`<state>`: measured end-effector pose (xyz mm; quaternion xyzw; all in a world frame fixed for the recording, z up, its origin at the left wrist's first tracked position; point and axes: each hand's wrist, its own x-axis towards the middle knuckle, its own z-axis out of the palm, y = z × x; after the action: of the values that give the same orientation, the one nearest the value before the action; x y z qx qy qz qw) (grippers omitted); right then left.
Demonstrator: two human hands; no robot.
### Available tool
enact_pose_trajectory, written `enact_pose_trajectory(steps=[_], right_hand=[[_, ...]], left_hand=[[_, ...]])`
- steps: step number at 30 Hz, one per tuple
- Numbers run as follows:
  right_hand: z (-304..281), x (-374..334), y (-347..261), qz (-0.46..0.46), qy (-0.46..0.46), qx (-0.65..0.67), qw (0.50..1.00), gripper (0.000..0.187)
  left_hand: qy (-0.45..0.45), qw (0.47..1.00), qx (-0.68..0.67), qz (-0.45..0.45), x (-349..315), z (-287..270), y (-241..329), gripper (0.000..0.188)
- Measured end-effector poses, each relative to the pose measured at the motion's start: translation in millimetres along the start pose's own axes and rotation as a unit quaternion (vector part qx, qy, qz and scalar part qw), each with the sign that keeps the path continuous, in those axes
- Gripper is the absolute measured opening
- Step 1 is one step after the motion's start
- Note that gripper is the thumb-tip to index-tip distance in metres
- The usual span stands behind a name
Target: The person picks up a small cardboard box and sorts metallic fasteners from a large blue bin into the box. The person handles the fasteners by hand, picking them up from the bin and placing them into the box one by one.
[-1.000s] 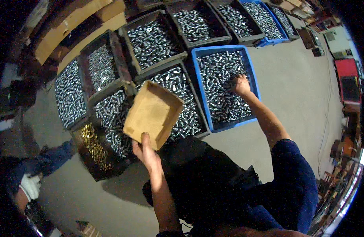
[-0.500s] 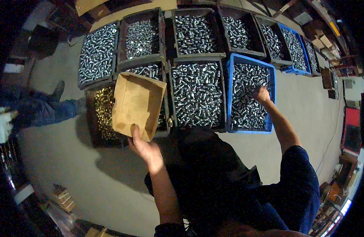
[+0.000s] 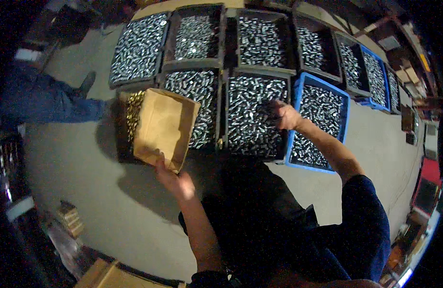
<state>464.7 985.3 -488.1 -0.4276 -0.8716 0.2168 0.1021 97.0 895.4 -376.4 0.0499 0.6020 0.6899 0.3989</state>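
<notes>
Right hand [image 3: 286,116] shifted: 0.5 s ago over the blue bin [image 3: 298,89], now left of it, at the right side of the neighbouring dark bin [image 3: 225,115], over its silver pieces [image 3: 252,129]. View has swung too; all bins sit farther right in it. Box [image 3: 166,125] keeps nearly the same place in view, but now appears across the brass pieces [image 3: 133,110] and the left edge of the next bin, whose silver pieces show more fully. Cardboard [image 3: 120,276] now shows larger at the lower edge.

Right arm: forearm slants up and left across the blue bin; wrist above its left rim, fingers bent, pointing left, blurred. Cannot tell whether this grip holds anything or touches the pieces.

Left hand [image 3: 171,177]: forearm rises from the lower edge, leaning left. Grip closed on the box's near wall, thumb inside, fingers outside and below. Box raised, tilted, open side up; tan inside shows.

Another person's leg [image 3: 63,103] at far left.
</notes>
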Motion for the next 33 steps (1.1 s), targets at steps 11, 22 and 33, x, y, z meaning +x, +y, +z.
enact_pose_trajectory(steps=[11,22,33], right_hand=[[32,-13,-3,0.063,0.129,0.032,0.989,0.027],[45,-7,-16,0.100,0.207,0.001,0.973,0.026],[57,-11,-5,0.094,0.207,-0.027,0.973,0.018]], left_hand=[[0.023,0.992,-0.125,0.016,8,-31,20,0.041],[0.071,0.997,0.007,0.029,-8,-71,19,0.044],[0.039,0.991,0.095,-0.087,-33,-31,-1,0.060]])
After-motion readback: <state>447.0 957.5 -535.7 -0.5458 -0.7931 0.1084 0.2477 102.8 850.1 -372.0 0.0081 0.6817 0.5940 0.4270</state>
